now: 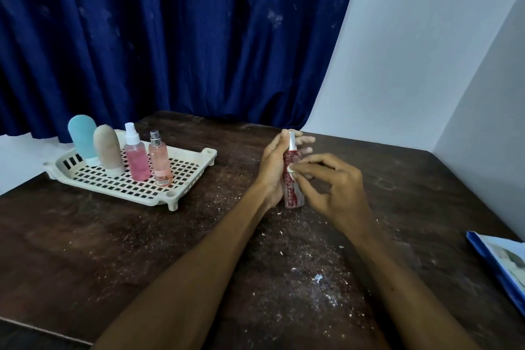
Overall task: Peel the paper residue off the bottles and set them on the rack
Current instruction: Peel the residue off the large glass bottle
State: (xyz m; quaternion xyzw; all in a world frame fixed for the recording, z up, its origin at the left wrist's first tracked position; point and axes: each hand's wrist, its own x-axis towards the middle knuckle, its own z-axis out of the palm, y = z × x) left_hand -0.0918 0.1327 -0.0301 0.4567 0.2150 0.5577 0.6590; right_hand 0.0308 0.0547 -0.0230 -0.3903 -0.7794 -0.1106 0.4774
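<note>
While gripped by the left hand point(272, 170), the red bottle point(292, 196) stands upright, cap up. The right hand point(335, 187) pinches its paper residue point(291, 169).

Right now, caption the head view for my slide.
Left hand holds a red bottle while right hand pinches its paper residue; four bottles stand on the rack.

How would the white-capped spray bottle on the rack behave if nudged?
The spray bottle is tall and narrow on the open-grid rack, so it would probably tip easily. It looks nearly full of pink liquid, so it is likely fairly heavy for its size. Its smooth wall may be slippery.
</note>
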